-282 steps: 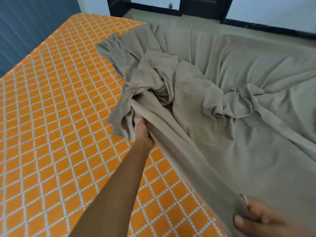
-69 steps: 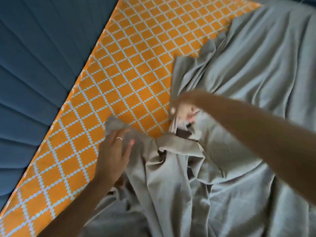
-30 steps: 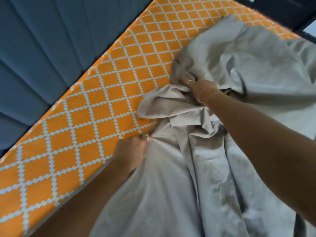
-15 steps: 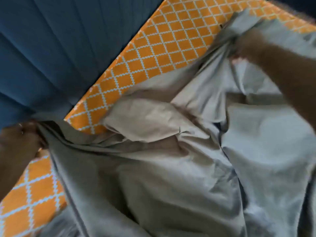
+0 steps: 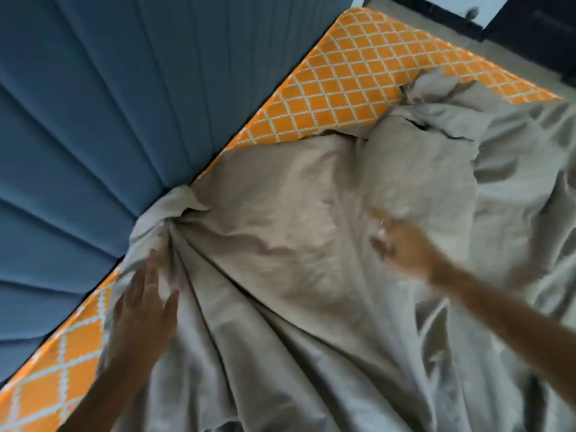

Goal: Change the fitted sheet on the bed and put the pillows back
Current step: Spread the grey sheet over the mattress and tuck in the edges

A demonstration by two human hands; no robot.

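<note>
My left hand (image 5: 144, 302) lies flat, fingers spread, on the beige sheet (image 5: 280, 260) bunched vs. the blue headboard (image 5: 93, 120). Right hand (image 5: 402, 244) blurred over sheet, fingers can't tell. Orange mattress (image 5: 339, 85) partly bare.

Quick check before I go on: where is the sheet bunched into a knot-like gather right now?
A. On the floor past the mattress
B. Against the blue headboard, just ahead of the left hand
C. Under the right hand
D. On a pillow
B: the sheet is pinched into a tight gather at the headboard edge, just beyond the fingertips of the left hand; the blurred right hand lies over flatter cloth.
</note>
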